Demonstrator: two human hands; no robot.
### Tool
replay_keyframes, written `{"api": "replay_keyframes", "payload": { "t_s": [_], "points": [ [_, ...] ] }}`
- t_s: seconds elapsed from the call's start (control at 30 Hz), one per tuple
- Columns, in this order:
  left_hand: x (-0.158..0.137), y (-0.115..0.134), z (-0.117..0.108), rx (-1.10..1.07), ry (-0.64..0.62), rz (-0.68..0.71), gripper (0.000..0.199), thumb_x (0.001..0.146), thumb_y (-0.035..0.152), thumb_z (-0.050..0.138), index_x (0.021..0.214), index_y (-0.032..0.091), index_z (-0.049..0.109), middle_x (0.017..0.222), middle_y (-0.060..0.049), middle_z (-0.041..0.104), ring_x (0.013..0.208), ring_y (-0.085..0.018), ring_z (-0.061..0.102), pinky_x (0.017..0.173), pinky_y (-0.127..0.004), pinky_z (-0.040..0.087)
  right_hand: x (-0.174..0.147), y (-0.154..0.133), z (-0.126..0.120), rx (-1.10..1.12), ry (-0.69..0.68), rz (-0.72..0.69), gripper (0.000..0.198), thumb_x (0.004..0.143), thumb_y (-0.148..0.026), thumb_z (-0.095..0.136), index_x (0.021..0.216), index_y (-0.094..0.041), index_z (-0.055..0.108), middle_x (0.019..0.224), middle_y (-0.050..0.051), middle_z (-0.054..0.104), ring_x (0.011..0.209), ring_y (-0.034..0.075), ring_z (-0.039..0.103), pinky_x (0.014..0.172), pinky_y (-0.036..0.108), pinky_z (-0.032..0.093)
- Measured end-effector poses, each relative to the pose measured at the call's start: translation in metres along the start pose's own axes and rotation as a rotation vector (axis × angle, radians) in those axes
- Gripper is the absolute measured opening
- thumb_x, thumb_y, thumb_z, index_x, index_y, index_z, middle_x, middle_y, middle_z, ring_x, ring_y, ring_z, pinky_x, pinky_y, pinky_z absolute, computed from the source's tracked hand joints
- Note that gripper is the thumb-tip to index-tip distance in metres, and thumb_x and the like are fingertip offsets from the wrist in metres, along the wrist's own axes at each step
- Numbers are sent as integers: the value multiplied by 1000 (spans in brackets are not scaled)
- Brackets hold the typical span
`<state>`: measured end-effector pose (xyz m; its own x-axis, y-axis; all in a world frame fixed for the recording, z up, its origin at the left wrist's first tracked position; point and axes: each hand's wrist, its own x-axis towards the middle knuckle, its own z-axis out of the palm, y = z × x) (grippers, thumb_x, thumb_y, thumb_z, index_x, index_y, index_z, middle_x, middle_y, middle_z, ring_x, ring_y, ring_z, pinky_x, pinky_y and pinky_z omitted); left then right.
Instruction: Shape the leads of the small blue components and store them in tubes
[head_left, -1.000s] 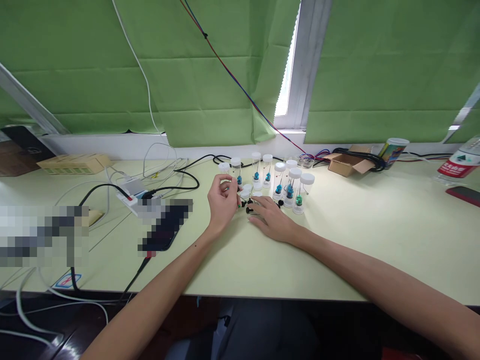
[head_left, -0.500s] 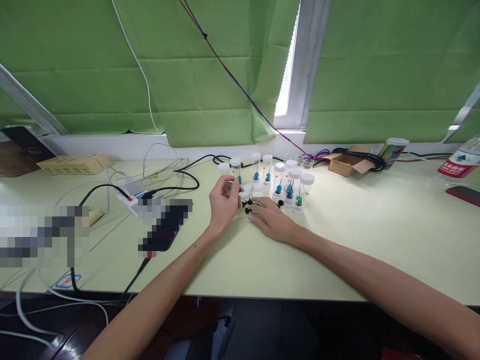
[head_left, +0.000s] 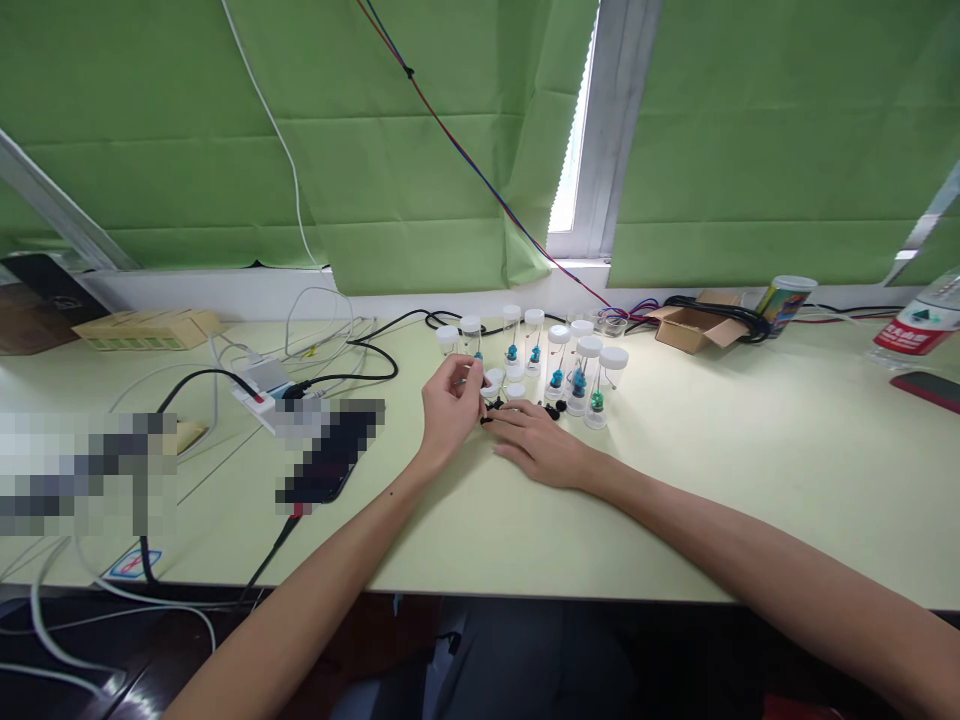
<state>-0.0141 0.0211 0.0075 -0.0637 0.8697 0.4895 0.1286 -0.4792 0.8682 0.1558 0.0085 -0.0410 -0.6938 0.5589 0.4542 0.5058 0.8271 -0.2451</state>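
Observation:
My left hand [head_left: 452,408] is above the table with its thumb and fingers pinched together; whatever lies between them is too small and hidden to name. Beside it, my right hand [head_left: 538,442] rests low with fingers stretched out, the tips touching small black parts [head_left: 555,410] on the tabletop. Just beyond the fingers are white round caps [head_left: 514,391]. Behind them stand several clear tubes with white lids; one tube [head_left: 580,380] holds a blue piece with a thin stem, and the rightmost tube [head_left: 598,397] a green one.
Left of my arms lie a dark phone [head_left: 337,455] on a cable and a white power strip [head_left: 251,400] with tangled cords. At the back right are an open cardboard box [head_left: 694,325], a printed can [head_left: 784,305] and a bottle with a red label [head_left: 911,335].
My right hand has slid slightly left, its fingertips now nearer my left hand over the black parts. My left hand has shifted a little to the right, still pinched.

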Motion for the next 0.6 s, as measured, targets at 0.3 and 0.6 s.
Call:
{"api": "replay_keyframes", "payload": {
  "t_s": [0.3, 0.6],
  "points": [
    [0, -6, 1, -21, -67, -45, 32, 87, 52, 63, 86, 21, 60, 72, 0, 63, 40, -8, 50, 37, -23, 40, 0, -3, -2, 8, 23, -8, 29, 102, -27, 47, 121, -19, 67, 133, 9, 64, 129, 30, 46, 108, 53, 40],
    [0, -7, 1, -11, -87, -66, 37, 86, 57, 63, 83, 20, 60, 70, -1, 64, 41, -9, 50, 36, -22, 38, 2, -2, -2, 59, 100, -56, 24, 100, -23, 48, 98, -19, 72, 107, 8, 73, 113, 26, 55, 101, 48, 46]
  ]
}}
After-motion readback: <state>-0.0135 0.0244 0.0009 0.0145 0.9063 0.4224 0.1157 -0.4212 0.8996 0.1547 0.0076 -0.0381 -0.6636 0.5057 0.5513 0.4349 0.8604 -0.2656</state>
